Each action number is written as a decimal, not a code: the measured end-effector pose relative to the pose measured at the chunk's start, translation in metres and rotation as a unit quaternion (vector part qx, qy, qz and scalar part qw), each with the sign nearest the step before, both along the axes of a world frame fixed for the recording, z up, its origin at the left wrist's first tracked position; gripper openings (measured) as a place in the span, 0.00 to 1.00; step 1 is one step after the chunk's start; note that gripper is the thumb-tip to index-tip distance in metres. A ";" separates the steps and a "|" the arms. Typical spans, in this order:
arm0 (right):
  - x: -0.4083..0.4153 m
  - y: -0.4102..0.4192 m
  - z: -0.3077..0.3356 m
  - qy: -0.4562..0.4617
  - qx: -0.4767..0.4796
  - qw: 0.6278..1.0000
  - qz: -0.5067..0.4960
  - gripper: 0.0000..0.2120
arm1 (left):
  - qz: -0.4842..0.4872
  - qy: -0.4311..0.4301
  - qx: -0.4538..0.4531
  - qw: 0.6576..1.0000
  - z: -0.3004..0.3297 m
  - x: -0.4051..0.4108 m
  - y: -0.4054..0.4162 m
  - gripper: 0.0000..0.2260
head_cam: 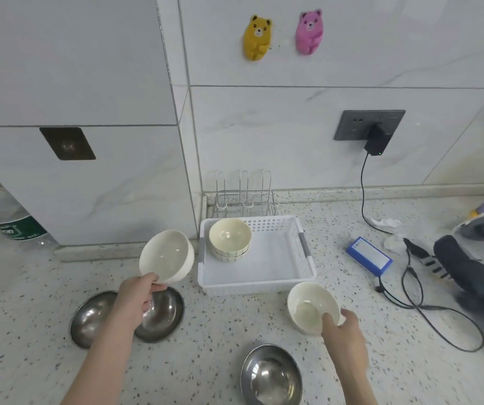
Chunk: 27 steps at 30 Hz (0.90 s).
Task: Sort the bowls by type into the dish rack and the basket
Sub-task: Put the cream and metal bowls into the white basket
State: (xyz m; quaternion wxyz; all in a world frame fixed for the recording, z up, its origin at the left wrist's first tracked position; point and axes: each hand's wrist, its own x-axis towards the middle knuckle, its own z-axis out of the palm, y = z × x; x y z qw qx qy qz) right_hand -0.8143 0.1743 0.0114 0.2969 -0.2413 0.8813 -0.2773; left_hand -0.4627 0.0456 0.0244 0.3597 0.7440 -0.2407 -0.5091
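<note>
My left hand (pixel 135 299) grips the rim of a white ceramic bowl (pixel 166 255), held tilted in the air left of the white plastic basket (pixel 281 276). In the basket's back left corner sit two stacked cream bowls (pixel 229 238). My right hand (pixel 343 325) pinches the rim of another white bowl (pixel 311 305), just in front of the basket's right corner. Two steel bowls (pixel 159 314) lie overlapping under my left arm. A third steel bowl (pixel 270 375) sits at the front. The wire dish rack (pixel 243 197) stands behind the basket with nothing in it.
A blue battery pack (pixel 369 255) and black cables (pixel 427 305) lie right of the basket. A charger (pixel 376 141) hangs in the wall socket. A headset and dark gear (pixel 474 258) fill the far right. A plastic bottle (pixel 10 223) stands at the far left.
</note>
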 end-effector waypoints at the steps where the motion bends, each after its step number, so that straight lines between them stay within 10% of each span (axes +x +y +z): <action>1: -0.004 0.005 -0.004 -0.005 0.019 1.000 -0.002 0.30 | 0.001 0.008 -0.004 1.000 0.003 -0.006 0.004 0.04; 9: -0.004 0.009 -0.026 -0.161 0.005 0.987 -0.014 0.24 | -0.023 0.045 -0.011 0.999 0.019 -0.044 0.034 0.04; 27: -0.046 -0.008 0.048 -0.110 -0.221 0.965 -0.092 0.14 | -0.171 -0.046 -0.049 0.983 0.022 -0.115 0.026 0.05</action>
